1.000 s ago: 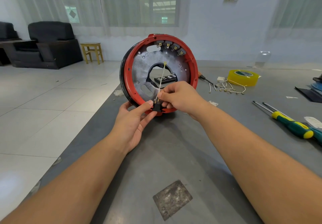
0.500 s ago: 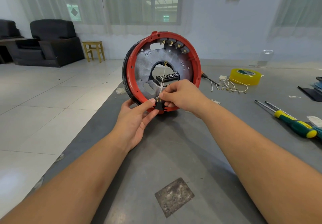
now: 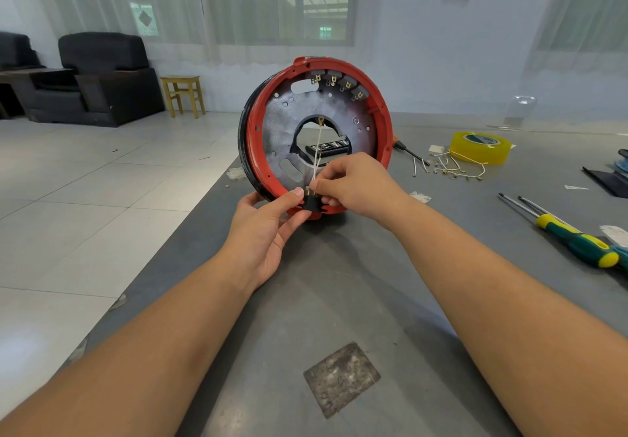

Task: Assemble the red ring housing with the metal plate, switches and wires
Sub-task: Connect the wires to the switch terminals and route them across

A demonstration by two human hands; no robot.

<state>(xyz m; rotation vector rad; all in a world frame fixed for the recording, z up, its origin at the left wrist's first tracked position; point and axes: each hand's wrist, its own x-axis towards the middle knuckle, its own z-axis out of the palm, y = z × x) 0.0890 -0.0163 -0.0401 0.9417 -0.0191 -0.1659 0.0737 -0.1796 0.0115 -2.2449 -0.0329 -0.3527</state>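
Note:
The red ring housing (image 3: 380, 110) stands on edge on the grey table, its metal plate (image 3: 282, 124) facing me. Several switches (image 3: 336, 85) sit along its upper rim. My left hand (image 3: 268, 229) holds a small black switch (image 3: 311, 203) at the ring's lower edge, thumb pressed on it. My right hand (image 3: 356, 185) pinches a thin white wire (image 3: 317, 151) just above the switch's brass terminals. The wire runs up to a brass ring terminal near the plate's centre hole.
Loose white wires (image 3: 452, 168) and a yellow tape roll (image 3: 479, 147) lie at the right back. A green-yellow screwdriver (image 3: 574, 243) lies at the right, another (image 3: 407, 151) behind the ring. A black part (image 3: 328, 148) shows through the ring's hole. The table's left edge (image 3: 190, 219) drops to tiled floor.
Both hands stay at the ring's lower edge with the switch and wire. The ring and the view have shifted only slightly.

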